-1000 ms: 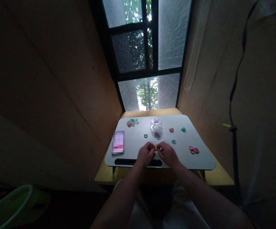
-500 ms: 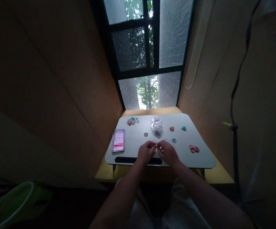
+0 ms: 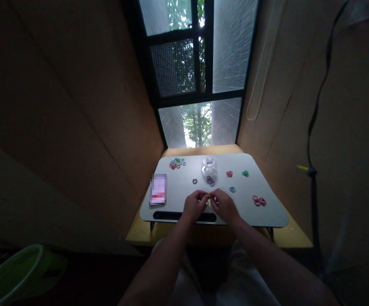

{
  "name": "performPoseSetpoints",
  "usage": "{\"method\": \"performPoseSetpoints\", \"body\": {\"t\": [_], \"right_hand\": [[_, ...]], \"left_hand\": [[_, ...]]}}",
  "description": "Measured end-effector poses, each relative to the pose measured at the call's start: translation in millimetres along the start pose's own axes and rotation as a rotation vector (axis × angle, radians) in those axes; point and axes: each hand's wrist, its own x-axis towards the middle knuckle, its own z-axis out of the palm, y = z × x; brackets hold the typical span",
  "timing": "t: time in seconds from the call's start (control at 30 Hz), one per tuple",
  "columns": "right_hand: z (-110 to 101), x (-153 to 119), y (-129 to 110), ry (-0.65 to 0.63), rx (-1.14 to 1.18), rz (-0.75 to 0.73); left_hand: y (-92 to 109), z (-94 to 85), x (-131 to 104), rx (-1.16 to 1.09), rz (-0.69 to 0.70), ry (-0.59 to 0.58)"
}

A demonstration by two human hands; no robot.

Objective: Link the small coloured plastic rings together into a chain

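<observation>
My left hand (image 3: 195, 204) and my right hand (image 3: 225, 204) meet fingertip to fingertip over the front of a white lap table (image 3: 174, 182). Both pinch small yellow rings (image 3: 208, 196) between them; the rings are partly hidden by the fingers. Just beyond my hands lie purple rings (image 3: 210, 181), in front of a clear round jar (image 3: 209, 168). A dark ring (image 3: 195, 181) lies left of them. To the right are blue rings (image 3: 232, 189), red rings (image 3: 229, 174), green rings (image 3: 245, 173) and pink rings (image 3: 259, 200).
A mixed pile of coloured rings (image 3: 177, 163) lies at the back left. A phone (image 3: 158, 189) rests at the left edge, near a black slot (image 3: 168, 215). The window (image 3: 200, 123) is behind the table. A green basket (image 3: 21, 272) stands at lower left.
The view has tilted very slightly, so the table appears a little lower. My fingers have shifted slightly around the yellow rings; nothing else has visibly moved.
</observation>
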Motion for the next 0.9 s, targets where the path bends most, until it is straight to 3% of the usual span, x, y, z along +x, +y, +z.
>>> {"method": "performPoseSetpoints", "body": {"t": [0.53, 0.9], "right_hand": [[3.2, -0.2, 3.3, 0.045, -0.017, -0.009], [1.8, -1.9, 1.5, 0.04, 0.025, -0.05]], "left_hand": [[3.1, -1.7, -2.7, 0.004, 0.037, -0.04], [1.2, -0.3, -1.9, 0.021, 0.016, 0.025]]}}
